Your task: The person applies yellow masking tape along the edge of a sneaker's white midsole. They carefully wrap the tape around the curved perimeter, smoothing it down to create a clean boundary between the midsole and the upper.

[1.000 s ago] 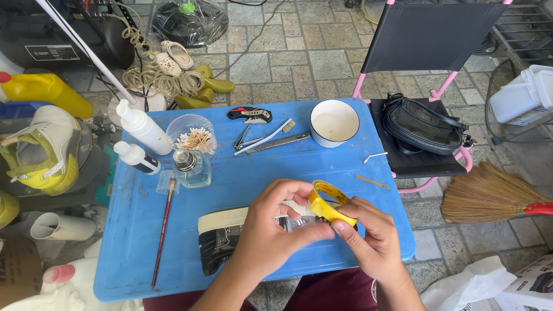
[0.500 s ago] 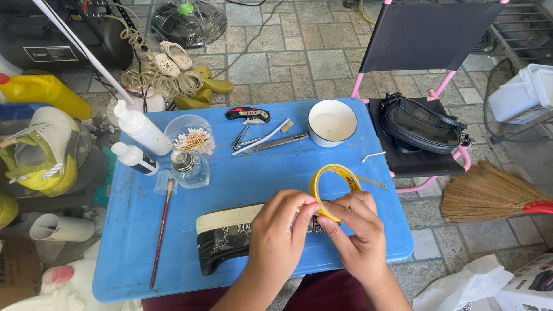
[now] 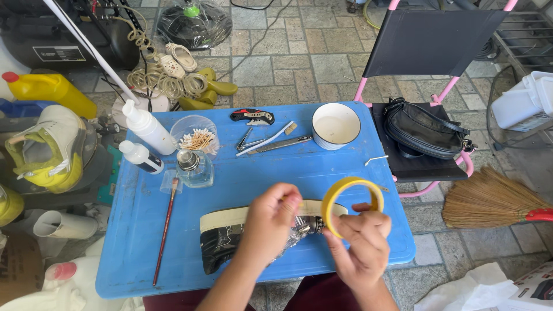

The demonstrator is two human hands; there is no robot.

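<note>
While paved floor (image 3: 299, 52) surrounds blue table (image 3: 230, 184) | right-hand fingers (image 3: 368, 222) grip tape roll (image 3: 351, 198)

On the table (image 3: 144, 242), the shoe (image 3: 230, 236) lies at centre. The paintbrush (image 3: 165, 230) lies at its nine o'clock, the jar (image 3: 193, 168) at eleven, the bowl (image 3: 335, 125) at one, the chair (image 3: 426, 40) beyond at two.

tape roll (image 3: 351, 198): matt yellow paper | table (image 3: 230, 184): smooth blue plastic | bowl (image 3: 336, 125): glossy ceramic
</note>
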